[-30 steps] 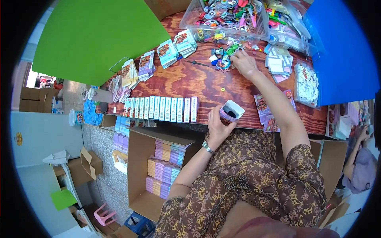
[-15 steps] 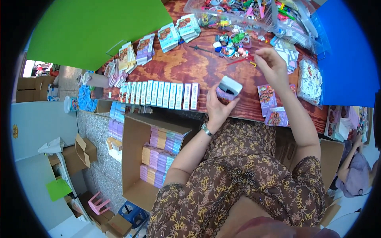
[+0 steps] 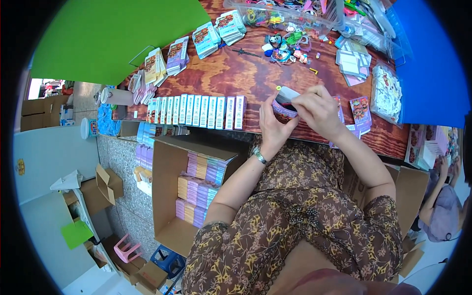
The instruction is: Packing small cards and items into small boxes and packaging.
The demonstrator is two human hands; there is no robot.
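My left hand (image 3: 274, 127) is wrapped round a small purple carton (image 3: 283, 112) near the table's front edge. The carton's top is open and its pale flap (image 3: 288, 93) stands up. My right hand (image 3: 319, 110) is at the carton's mouth with its fingers pinched together; whatever they hold, if anything, is hidden. Beside the right hand lie purple printed cartons (image 3: 360, 114), partly covered by the hand and forearm. To the left stands a row of slim filled-looking boxes (image 3: 196, 110). Beyond the hands is a pile of small colourful trinkets (image 3: 287, 46).
Stacks of flat cartons (image 3: 205, 39) fan along the table's far left. A clear bin of trinkets (image 3: 280, 22) is at the back; a bag of small white pieces (image 3: 386, 93) lies right. Below the table, a large cardboard box (image 3: 167, 196) holds stacked boxes. Another person (image 3: 439, 209) sits far right.
My right hand has come left and down from the trinkets to the carton's mouth. The thin red piece by its fingers no longer shows on the table. My left hand still holds the carton.
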